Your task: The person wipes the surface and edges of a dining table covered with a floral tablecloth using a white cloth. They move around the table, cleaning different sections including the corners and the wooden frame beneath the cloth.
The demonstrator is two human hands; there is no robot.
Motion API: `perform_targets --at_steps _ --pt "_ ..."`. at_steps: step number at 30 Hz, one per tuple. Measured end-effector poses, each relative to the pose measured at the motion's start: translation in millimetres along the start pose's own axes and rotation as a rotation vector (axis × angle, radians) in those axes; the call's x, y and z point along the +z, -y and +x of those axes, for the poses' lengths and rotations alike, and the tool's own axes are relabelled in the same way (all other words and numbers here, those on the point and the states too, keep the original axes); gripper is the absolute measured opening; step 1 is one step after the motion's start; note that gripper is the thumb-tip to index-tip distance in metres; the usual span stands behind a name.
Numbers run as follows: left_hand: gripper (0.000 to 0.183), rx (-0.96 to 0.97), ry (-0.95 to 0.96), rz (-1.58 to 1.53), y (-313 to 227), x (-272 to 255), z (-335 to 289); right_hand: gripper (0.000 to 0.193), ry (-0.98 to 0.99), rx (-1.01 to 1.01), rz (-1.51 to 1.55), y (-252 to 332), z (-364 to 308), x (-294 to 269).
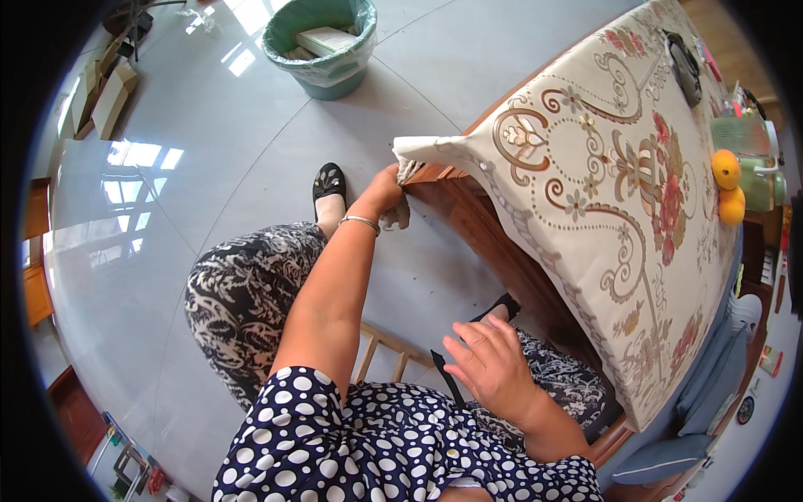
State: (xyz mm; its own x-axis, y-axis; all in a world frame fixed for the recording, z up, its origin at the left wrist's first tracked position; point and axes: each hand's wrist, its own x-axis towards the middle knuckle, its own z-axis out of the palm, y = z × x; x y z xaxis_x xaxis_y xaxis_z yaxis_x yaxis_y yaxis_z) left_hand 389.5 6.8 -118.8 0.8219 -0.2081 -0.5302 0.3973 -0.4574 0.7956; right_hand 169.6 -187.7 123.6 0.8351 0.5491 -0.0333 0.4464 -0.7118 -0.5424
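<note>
My left hand reaches out to the corner of a wooden table and grips a small grey cloth pressed against the wood, just under the lifted corner of a cream floral tablecloth. A silver bracelet sits on that wrist. My right hand hovers over my lap with fingers spread, holding nothing; a thin black strip lies just beside it. I sit on a wooden stool, in a patterned skirt and dotted top.
A green waste bin with a liner stands on the glossy grey floor at the back. Two oranges, a green jug and a dark object rest on the table's far side. Cardboard boxes lie at the far left.
</note>
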Motion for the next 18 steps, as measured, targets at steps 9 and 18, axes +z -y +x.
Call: perform_targets --at_steps 9,18 --pt "0.039 0.036 0.076 -0.237 2.8 0.6 19.6 0.042 0.062 0.098 0.025 -16.4 -4.8 4.3" --pt "0.045 0.239 -0.045 0.209 132.3 1.5 65.3 0.044 0.017 -0.057 -0.023 -7.4 -8.1 -3.9"
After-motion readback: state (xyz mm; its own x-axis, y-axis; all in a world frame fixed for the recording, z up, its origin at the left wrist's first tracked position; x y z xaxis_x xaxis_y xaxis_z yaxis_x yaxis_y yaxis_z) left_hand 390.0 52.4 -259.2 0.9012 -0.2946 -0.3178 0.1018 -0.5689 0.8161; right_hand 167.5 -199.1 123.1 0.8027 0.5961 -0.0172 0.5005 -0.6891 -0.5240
